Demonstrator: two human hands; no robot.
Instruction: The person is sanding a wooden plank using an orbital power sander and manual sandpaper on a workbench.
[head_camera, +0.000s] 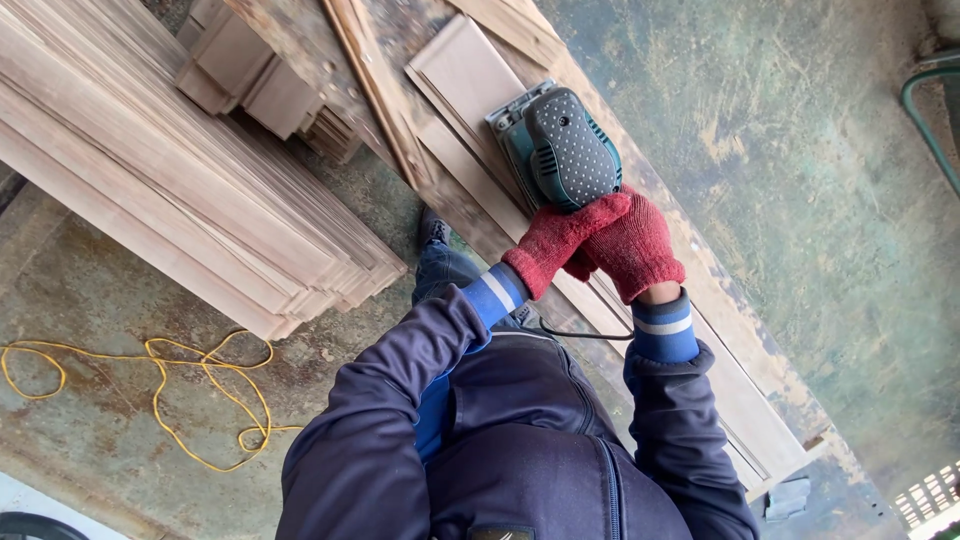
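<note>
Over on the far left we've got a yellow cord (160, 390) tangled in loops on the concrete floor (830, 180), and just above it a big stack of thin wooden slats (170, 170) with a few chunkier moulded pieces piled on top. Moving toward the middle, the green orbital sander (558, 148) with its dotted black top sits flat on a long pale board (470, 80), which lies on the worn table (400, 30) running diagonally across the view. Our left hand (560, 245), in a red knit glove, is wrapped over the sander's rear end, grip closed on it. Our right hand (635, 245), same red glove, is pressed right beside the left and also closed on the sander's back. A thin black cable (590, 335) trails between our blue-cuffed sleeves.
</note>
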